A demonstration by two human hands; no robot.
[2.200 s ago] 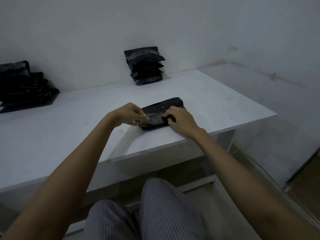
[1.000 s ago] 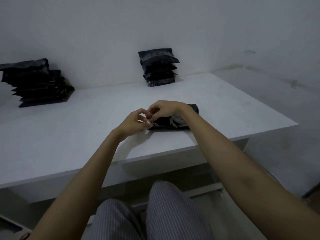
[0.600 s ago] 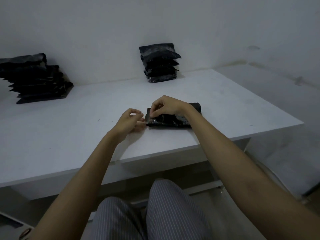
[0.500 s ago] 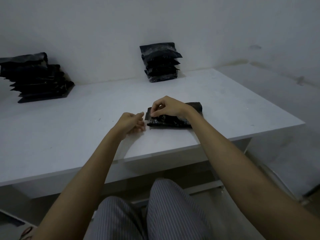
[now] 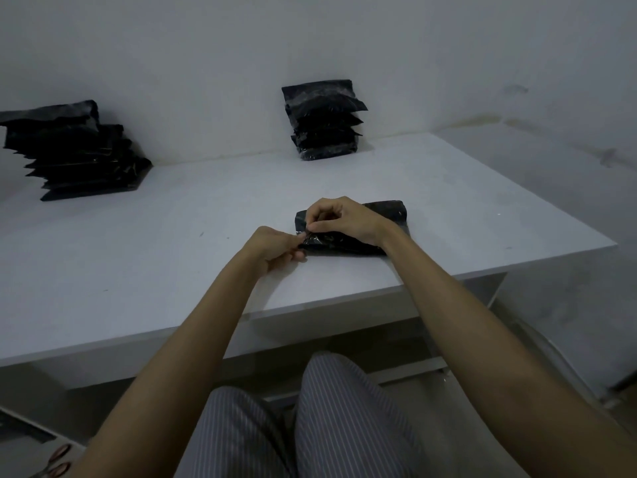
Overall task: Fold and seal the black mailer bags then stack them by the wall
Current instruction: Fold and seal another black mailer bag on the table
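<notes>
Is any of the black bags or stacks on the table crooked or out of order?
The left stack is untidy: its bags are stepped and fan out sideways. The middle stack leans on the wall, neater. The bag under both hands looks normal.

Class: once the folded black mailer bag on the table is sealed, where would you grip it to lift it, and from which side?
Grip the folded mailer bag across its short width, from above. It lies flat, long and narrow on the table, so fingers can probably span it. Its right end is free; both hands work at its left end.
</notes>
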